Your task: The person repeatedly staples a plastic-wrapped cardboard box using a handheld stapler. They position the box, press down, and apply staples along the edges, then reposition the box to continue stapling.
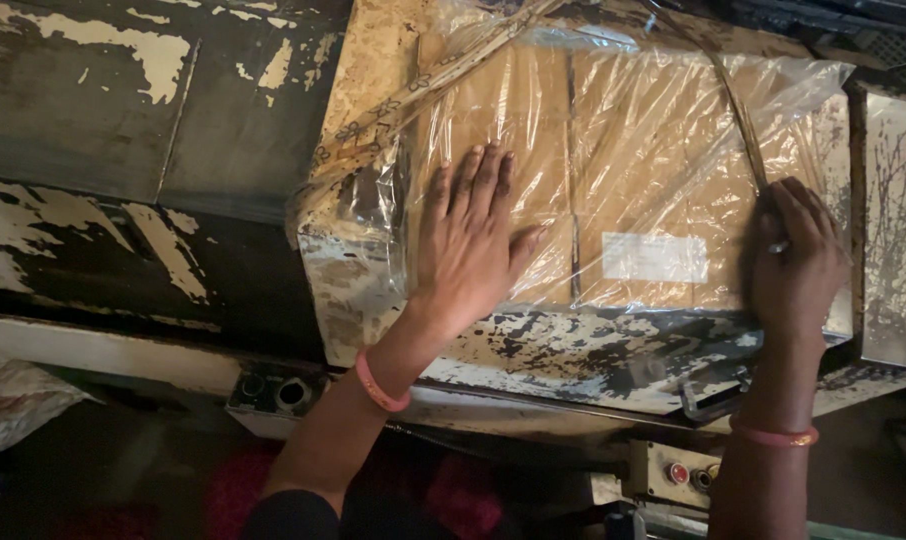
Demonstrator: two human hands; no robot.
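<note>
A flat brown cardboard bundle wrapped in clear plastic film lies on a worn machine bed with flaking cream paint. A pale label sits on its near right part. My left hand lies flat on the left half of the bundle, fingers spread and pointing away. My right hand rests on the bundle's right edge, its fingers curled around a thin strap that runs across the film toward the far side. Both wrists wear pink bangles.
A dark panel with peeling paint fills the left. A control box with a red button sits below the bed's front edge. Round sockets show lower left, beside a crumpled plastic bag. A scratched metal plate stands at the right.
</note>
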